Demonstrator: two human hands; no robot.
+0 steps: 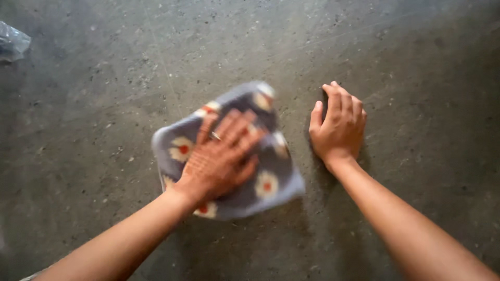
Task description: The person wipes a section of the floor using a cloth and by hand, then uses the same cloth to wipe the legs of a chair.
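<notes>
A folded grey-blue cloth (276, 177) with white and red flower shapes lies on a speckled grey stone floor (104, 130). My left hand (221, 156) rests flat on top of the cloth, fingers spread, with a ring on one finger and reddish patterning on its back; it looks blurred. My right hand (338, 125) rests on the bare floor just to the right of the cloth, fingers together and slightly curled, holding nothing.
A crumpled clear plastic bag (11, 42) shows at the far left edge near the top. The stone floor fills the view around the cloth and both forearms.
</notes>
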